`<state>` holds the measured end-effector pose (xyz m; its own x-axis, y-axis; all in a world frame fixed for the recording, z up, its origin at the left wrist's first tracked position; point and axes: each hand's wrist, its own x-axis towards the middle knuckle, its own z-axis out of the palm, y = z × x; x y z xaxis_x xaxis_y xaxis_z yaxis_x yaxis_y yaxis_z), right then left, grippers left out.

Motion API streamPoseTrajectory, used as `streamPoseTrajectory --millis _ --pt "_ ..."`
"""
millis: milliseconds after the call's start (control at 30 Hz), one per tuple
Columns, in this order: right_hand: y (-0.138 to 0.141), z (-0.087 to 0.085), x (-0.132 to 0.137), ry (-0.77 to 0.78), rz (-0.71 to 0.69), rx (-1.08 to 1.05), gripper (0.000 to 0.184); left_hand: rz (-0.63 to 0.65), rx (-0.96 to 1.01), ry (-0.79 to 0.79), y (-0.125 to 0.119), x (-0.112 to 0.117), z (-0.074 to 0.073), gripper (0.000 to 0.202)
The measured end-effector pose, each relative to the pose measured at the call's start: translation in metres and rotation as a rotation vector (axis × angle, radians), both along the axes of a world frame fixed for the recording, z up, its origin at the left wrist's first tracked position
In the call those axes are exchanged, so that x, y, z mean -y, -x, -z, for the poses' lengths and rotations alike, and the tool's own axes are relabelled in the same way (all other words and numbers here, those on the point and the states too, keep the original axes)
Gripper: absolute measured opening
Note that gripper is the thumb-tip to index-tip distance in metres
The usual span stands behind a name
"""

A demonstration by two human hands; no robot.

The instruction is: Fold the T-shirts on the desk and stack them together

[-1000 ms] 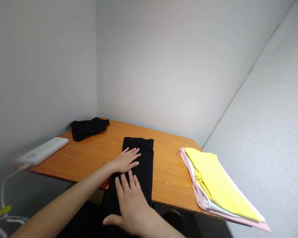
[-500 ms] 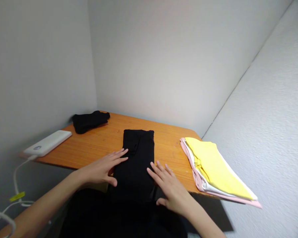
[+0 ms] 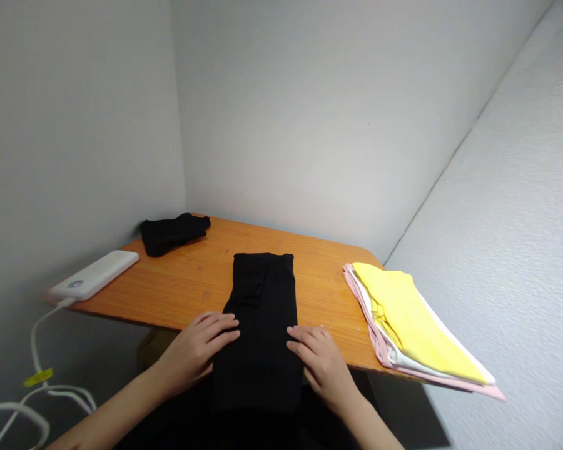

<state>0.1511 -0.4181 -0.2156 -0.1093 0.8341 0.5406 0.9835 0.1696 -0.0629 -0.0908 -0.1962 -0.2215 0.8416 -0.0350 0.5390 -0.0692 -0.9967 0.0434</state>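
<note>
A black garment [image 3: 265, 325], folded into a long narrow strip, lies across the front edge of the wooden table, its near end hanging toward my lap. Along its left side, my left hand [image 3: 197, 347] has its fingers on top and the thumb tucked out of sight. My right hand [image 3: 319, 362] grips the opposite edge in the same way, the thumb under the cloth. A small flap or button detail shows on the upper left of the garment. Where the near end meets my dark clothing, its outline is hard to make out.
Folded yellow clothing [image 3: 415, 319] tops a stack with white and pink pieces at the table's right edge. Another black cloth item [image 3: 171, 234] sits at the back left. A white power bank [image 3: 96, 275] with a white cable [image 3: 35, 344] lies at the left edge. Walls enclose the table [image 3: 182, 294].
Both hands have moved nearer to me and from resting flat with spread fingers to gripping the garment's sides. The garment has shifted slightly toward me.
</note>
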Motion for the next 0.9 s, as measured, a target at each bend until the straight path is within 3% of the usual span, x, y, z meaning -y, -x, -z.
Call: streamPoseTrajectory --millis 100,167,233,300,367,433,533,667,767,900 --pt "0.004 -0.013 -0.008 -0.006 0.141 -0.340 0.027 -0.041 -0.003 0.359 -0.006 0.013 -0.020 0.022" --pt "0.004 -0.023 -0.023 0.014 0.293 -0.456 0.026 -0.195 -0.028 0.551 -0.019 0.016 -0.035 0.026" --pt "0.003 -0.028 -0.041 0.089 0.473 -0.445 0.031 -0.440 -0.061 0.594 -0.035 0.013 -0.045 0.029" --pt "0.003 -0.028 -0.056 0.137 0.677 -0.324 0.036 -0.677 -0.087 0.525 -0.048 0.006 -0.048 0.033" --pt "0.006 -0.024 -0.064 0.124 0.837 -0.187 0.040 -0.809 -0.135 0.481 -0.056 -0.002 -0.047 0.042" --pt "0.011 -0.020 -0.066 0.097 0.914 -0.120 0.046 -0.826 -0.210 0.523 -0.060 -0.008 -0.043 0.056" --pt "0.016 -0.018 -0.066 0.129 0.908 -0.134 0.043 -0.786 -0.300 0.562 -0.065 -0.012 -0.038 0.068" --pt "0.017 -0.024 -0.063 0.177 0.816 -0.228 0.024 -0.770 -0.292 0.533 -0.073 -0.011 -0.032 0.064" --pt "0.019 -0.028 -0.054 0.092 0.863 -0.254 0.018 -0.772 -0.275 0.627 -0.076 -0.007 -0.028 0.059" --pt "0.032 -0.027 -0.036 0.041 0.982 -0.203 0.032 -0.798 -0.226 0.694 -0.073 0.007 -0.029 0.054"
